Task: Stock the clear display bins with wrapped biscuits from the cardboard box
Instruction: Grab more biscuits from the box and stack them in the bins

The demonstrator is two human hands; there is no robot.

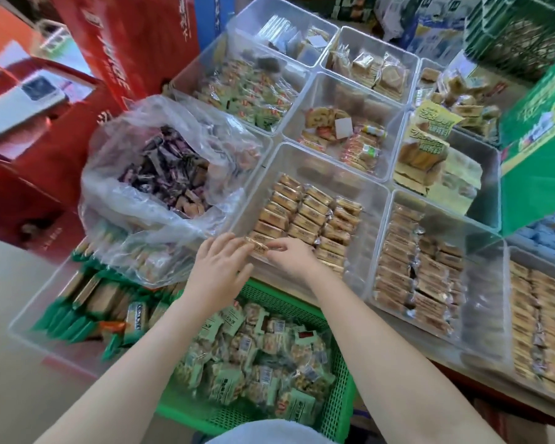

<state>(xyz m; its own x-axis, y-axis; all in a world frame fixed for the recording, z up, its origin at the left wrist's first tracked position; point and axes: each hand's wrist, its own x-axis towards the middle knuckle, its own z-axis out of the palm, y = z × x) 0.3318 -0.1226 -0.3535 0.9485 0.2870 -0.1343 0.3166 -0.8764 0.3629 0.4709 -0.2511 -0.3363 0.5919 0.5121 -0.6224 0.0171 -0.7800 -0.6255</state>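
Bright, even daylight; soft motion blur throughout, wide-angle bending at edges, glare on plastic bag point(161, 161).

- Tall red cardboard carton point(122, 43): white capital letters down its side, seemingly "JUICE", blurred.
- Yellow-green snack packets point(430, 129): bold dark characters, too blurred to read.
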